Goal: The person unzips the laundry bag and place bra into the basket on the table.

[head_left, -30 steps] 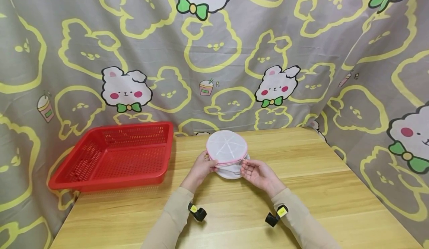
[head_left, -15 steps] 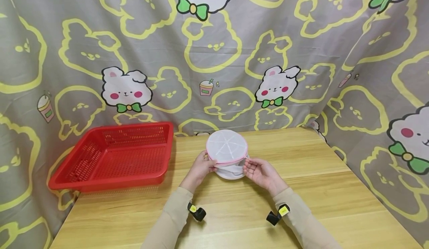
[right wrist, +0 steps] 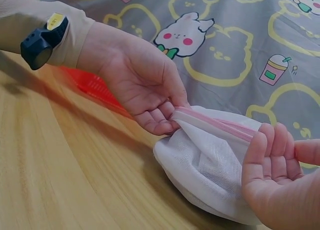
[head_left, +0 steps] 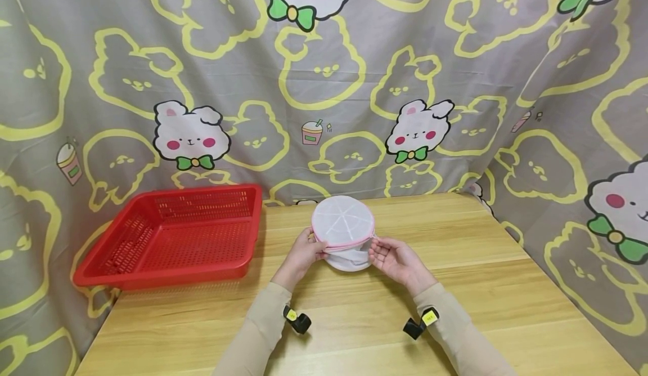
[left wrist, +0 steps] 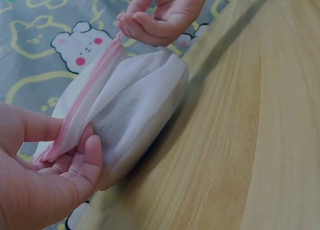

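Observation:
A round white mesh laundry bag (head_left: 342,218) with a pink zipper round its top sits at the table's far middle, its lid panel tilted toward me. My left hand (head_left: 304,252) pinches the zippered edge at the bag's left, thumb above and fingers beneath. At the right side, my right hand (head_left: 397,260) pinches the small end of the zipper between thumb and fingertips, palm turned up. From the left wrist, the pink zipper (left wrist: 85,97) runs between both hands, and the mesh side (left wrist: 135,107) sags in folds. The right wrist view shows the white side (right wrist: 200,160) resting low on the wood.
A red perforated plastic basket (head_left: 202,246) stands at the left of the wooden table (head_left: 354,325). Behind and to the sides hangs a grey cartoon-print curtain (head_left: 243,72), close to the table's back edge.
My right hand has slid a little to the right along the zipper's edge, around the bag's side. The left hand and bag stay nearly still.

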Demonstrator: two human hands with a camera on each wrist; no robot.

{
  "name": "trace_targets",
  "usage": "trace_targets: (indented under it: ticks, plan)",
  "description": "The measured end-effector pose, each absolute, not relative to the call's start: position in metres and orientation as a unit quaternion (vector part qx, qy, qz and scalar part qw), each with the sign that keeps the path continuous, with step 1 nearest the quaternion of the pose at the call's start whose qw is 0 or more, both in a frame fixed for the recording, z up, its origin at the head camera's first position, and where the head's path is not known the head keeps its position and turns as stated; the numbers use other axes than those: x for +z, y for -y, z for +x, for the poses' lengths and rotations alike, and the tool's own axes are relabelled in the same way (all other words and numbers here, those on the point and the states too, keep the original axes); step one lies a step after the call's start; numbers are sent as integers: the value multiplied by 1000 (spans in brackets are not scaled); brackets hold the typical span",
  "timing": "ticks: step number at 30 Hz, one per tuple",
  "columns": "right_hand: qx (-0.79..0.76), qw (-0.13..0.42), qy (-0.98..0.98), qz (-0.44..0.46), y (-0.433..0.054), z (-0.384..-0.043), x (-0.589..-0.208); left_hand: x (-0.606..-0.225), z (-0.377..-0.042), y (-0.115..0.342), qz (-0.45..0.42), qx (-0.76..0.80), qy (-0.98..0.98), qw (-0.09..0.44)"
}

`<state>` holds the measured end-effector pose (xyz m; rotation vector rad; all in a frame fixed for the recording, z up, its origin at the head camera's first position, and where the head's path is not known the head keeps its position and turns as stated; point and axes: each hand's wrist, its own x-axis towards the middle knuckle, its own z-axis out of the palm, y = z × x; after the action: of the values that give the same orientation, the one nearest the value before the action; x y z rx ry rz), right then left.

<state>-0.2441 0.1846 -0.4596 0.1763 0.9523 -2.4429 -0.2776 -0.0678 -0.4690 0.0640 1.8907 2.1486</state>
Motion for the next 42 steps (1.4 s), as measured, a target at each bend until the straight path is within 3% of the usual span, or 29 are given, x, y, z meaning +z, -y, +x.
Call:
trace_targets:
  ticks: [42]
  plan:
    - [-906,233,-345,77,-191,-246,-454,-468,-278,70,24,738,-659,142]
